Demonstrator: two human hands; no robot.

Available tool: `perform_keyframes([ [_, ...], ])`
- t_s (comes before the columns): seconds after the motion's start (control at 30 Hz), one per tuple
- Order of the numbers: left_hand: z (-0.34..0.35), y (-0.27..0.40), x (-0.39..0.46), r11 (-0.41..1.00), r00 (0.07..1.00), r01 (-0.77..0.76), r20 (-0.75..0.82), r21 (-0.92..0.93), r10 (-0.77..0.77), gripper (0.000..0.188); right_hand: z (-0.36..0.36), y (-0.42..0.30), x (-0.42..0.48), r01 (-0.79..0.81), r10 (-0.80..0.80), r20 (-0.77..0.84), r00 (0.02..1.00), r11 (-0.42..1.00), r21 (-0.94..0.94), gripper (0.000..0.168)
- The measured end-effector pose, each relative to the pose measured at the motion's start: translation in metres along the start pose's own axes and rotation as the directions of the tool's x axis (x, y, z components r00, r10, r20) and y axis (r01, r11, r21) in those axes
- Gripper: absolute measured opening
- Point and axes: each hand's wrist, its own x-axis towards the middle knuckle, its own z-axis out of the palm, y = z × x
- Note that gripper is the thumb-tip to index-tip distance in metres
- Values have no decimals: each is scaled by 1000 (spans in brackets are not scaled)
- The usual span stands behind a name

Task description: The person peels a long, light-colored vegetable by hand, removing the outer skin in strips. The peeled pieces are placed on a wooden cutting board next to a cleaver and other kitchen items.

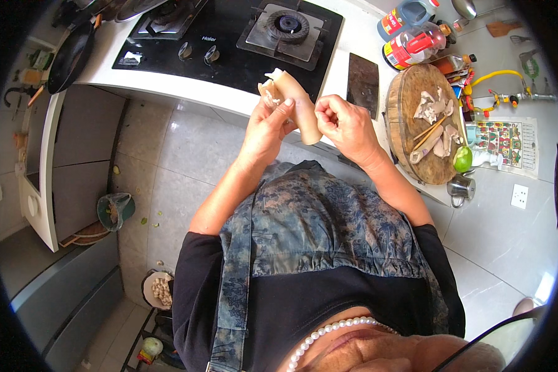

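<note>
In my left hand [267, 128] I hold a pale, skin-covered piece of meat [295, 104], with torn whitish flesh showing at its upper end. My right hand [346, 123] is raised beside the meat's right side, its fingers curled in; whether they pinch anything is hidden. On the right, a thick round wooden chopping board [397, 116] bears torn pale meat pieces [430, 104], a tubular piece [425, 151] and a pair of wooden chopsticks [430, 130]. A dark cleaver blade [362, 83] lies on the counter between the hob and the board.
A black gas hob [167, 60] spans the far counter. Sauce bottles [411, 49], a green lime-like fruit [462, 159] and a metal cup [460, 186] stand around the board. A frying pan [72, 56] is at the left, and a lined bin [116, 211] stands on the floor.
</note>
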Motion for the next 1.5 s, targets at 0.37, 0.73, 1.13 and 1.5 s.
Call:
perform_keyframes([
  [0.37,3,-3,1,999,1000,15,4,-46,-15,31,-5,-1,-5,-46,49,-25,998,992,120,12],
  [0.73,4,-3,1,999,1000,5,6,-43,-5,33,-8,0,-7,-210,211,29,977,938,274,10],
  [1.13,6,1,1,1000,1000,-5,18,-7,5,29,-5,-3,-7,-184,182,37,983,941,284,13],
  [1.5,5,-1,6,994,999,-41,-7,103,42,34,-7,0,-2,115,-114,13,993,988,-107,13],
])
